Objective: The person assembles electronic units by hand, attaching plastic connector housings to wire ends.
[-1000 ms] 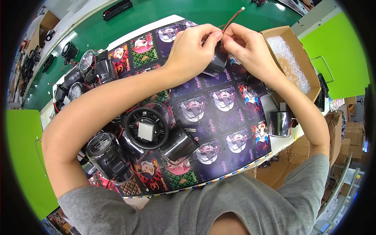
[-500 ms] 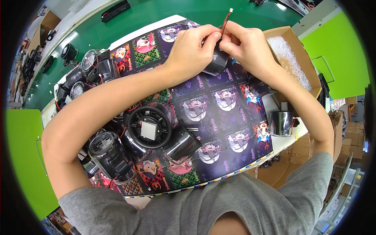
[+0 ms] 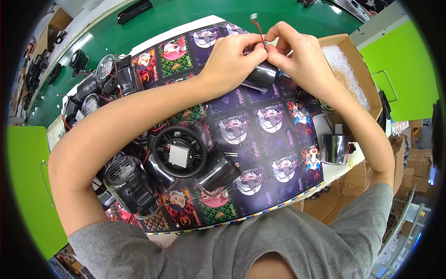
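Note:
At the far side of the printed sheet, a glossy black cylindrical housing (image 3: 261, 78) lies tilted beneath my fingers. My left hand (image 3: 233, 60) is closed at its upper end, thumb and forefinger pinched together; the fingers behind are hidden. A thin red-and-black wire (image 3: 258, 29) rises from between my fingertips and ends in a small white connector (image 3: 254, 16). My right hand (image 3: 299, 56) pinches at the base of this wire, its fingertips meeting the left ones. What lies exactly between the fingertips is too small to make out.
Several black fan housings (image 3: 179, 151) crowd the left of the printed sheet (image 3: 269, 153), with more behind my left forearm (image 3: 109, 74). A cardboard box (image 3: 376, 100) of clear plastic pieces (image 3: 341, 69) stands right. One black cylinder (image 3: 335, 149) sits at the right edge.
The wire's connector end has swung left and dipped slightly. My right hand has shifted a little right and lower, and the housing has turned slightly beneath my fingers.

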{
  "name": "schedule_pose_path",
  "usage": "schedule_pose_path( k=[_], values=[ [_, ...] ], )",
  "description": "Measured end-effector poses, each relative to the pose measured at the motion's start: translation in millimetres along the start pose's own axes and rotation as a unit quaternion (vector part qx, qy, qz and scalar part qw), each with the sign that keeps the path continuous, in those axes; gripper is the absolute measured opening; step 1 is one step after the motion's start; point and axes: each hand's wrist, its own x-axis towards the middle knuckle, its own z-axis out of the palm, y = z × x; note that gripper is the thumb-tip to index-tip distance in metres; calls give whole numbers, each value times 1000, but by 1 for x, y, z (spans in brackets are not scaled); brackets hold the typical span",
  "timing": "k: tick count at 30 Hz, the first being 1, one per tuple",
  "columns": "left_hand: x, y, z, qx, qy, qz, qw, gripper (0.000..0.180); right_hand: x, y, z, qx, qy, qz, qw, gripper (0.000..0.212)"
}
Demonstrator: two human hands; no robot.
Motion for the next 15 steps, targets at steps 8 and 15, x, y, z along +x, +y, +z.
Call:
schedule_pose_path(
  k=[8, 15],
  values=[
    [-1, 4, 3, -53, -4, -2, 999, 23, -9, 0, 1, -75, 63, -98, 990, 12],
    [-1, 9, -2, 8, -40, 57, 998, 20, -6, -7, -9, -249, 29, -209, 945, 15]
  ],
)
